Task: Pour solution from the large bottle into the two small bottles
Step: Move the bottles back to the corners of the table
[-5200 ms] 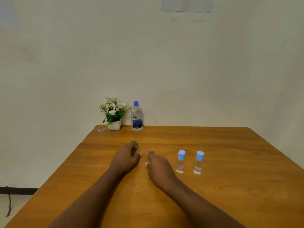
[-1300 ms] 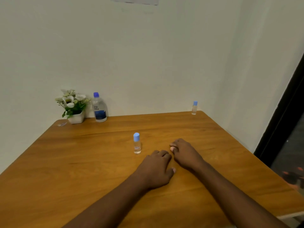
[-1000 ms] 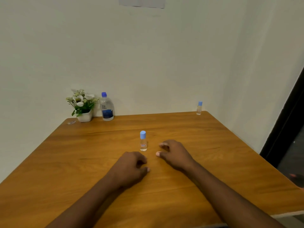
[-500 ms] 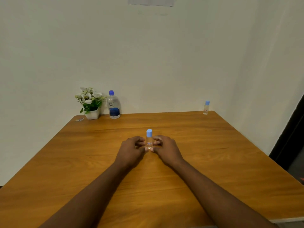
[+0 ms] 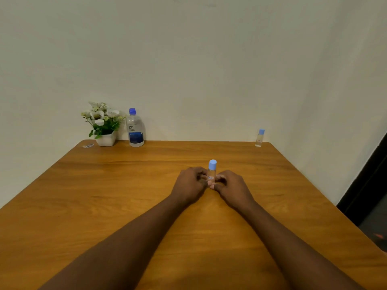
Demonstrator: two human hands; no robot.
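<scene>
A small clear bottle [image 5: 212, 170] with a light blue cap stands upright in the middle of the wooden table [image 5: 104, 195]. My left hand [image 5: 189, 186] and my right hand [image 5: 232, 188] close on its lower body from either side, fingertips pinching it; its base is hidden behind my fingers. A second small bottle [image 5: 259, 138] with a blue cap stands at the table's far right corner. The large clear bottle [image 5: 135, 128], with a blue cap and blue label, stands upright at the far left by the wall.
A white pot of white flowers [image 5: 103, 124] sits just left of the large bottle. A small clear wrapper [image 5: 88, 145] lies at the far left corner. The table's right edge borders a dark doorway [image 5: 368, 185].
Both hands came together around the near small bottle and now pinch it. Earlier one small bottle went to the far right corner. The view has swung back left.
</scene>
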